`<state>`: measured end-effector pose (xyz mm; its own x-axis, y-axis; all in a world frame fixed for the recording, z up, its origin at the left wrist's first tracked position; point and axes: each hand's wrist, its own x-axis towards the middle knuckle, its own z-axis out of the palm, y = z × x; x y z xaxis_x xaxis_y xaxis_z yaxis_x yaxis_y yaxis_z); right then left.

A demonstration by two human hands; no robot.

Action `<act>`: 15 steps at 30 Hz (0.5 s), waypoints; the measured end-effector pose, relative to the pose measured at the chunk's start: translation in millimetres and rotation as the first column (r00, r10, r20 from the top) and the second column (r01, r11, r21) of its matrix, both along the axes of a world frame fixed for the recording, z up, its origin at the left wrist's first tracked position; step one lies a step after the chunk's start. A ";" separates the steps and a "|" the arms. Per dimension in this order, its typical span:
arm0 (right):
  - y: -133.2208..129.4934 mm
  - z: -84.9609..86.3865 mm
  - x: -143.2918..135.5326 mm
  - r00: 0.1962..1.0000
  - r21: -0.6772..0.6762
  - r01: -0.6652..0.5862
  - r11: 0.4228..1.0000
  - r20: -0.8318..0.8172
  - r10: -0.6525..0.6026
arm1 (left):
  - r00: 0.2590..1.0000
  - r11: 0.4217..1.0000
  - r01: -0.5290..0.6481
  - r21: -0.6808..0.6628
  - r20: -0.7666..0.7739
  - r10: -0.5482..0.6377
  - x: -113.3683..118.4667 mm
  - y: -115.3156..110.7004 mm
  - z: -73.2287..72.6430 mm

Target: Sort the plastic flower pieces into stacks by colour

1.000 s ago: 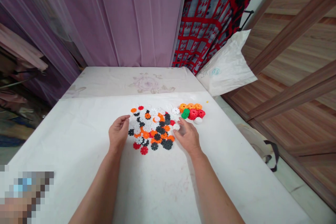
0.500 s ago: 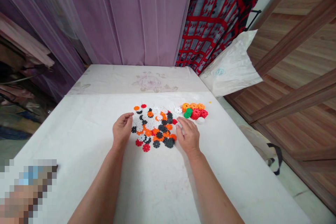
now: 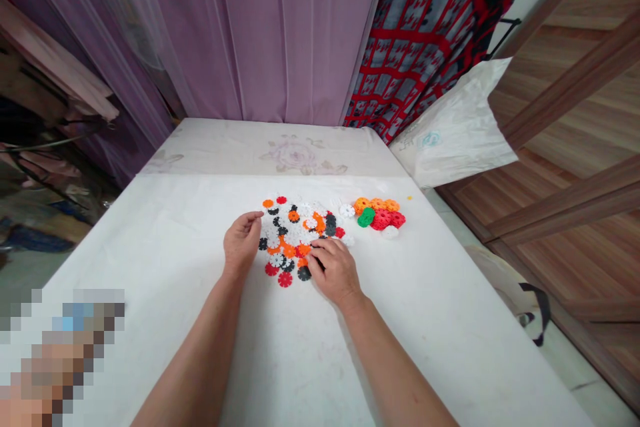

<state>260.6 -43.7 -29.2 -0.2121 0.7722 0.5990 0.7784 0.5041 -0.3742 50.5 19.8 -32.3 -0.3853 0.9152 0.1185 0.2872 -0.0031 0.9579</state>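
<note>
A loose spread of notched plastic discs in white, black, orange and red [image 3: 285,278] lies mid-table. At its left edge my left hand [image 3: 245,233] is closed, fingertips pinched together; whatever is between them is too small to name. Over the right side of the spread is my right hand [image 3: 334,265], fingers curled down onto the discs and covering some of them; its fingertips are partly hidden. To the right sit grouped discs: orange ones [image 3: 377,205], red ones [image 3: 383,218], green ones [image 3: 366,217] and a white group [image 3: 390,232].
The white-covered table [image 3: 165,247] fills the middle. A white bag [image 3: 450,133] stands beyond its right edge, near wooden doors [image 3: 565,147]. Purple curtains [image 3: 280,33] hang behind. A pixelated patch [image 3: 60,353] covers the lower left corner.
My right hand has moved left from beside the spread onto its right side. My left hand keeps its pinch by the left edge. The whole view has shifted slightly.
</note>
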 end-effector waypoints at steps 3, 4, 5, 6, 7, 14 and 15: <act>-3.6 1.4 1.1 1.000 0.026 0.017 1.000 -0.004 -0.017 | 1.000 1.000 0.005 0.011 -0.005 -0.005 -0.9 0.9 -2.4; -5.1 1.7 1.5 1.000 0.025 0.015 1.000 0.002 -0.015 | 1.000 1.000 0.009 0.015 -0.004 -0.009 -1.3 1.4 -3.6; -6.6 1.8 2.0 1.000 0.023 0.013 1.000 0.010 -0.013 | 1.000 1.000 0.011 0.020 -0.001 -0.011 -1.5 1.9 -4.6; -8.0 1.7 2.7 1.000 0.020 0.014 1.000 0.017 -0.014 | 1.000 1.000 0.012 0.021 0.001 -0.012 -1.7 2.2 -5.3; -9.2 1.4 3.7 1.000 0.018 0.021 1.000 0.022 -0.021 | 1.000 1.000 0.011 0.020 0.002 -0.011 -1.7 2.5 -5.5; -14.4 -1.4 12.0 0.988 0.017 0.152 0.988 0.026 -0.153 | 1.000 1.000 0.009 0.020 0.018 -0.010 0.7 1.2 0.6; -15.1 -1.4 12.5 0.986 0.018 0.166 0.986 0.031 -0.167 | 1.000 1.000 0.011 0.020 0.019 -0.012 0.7 1.2 0.4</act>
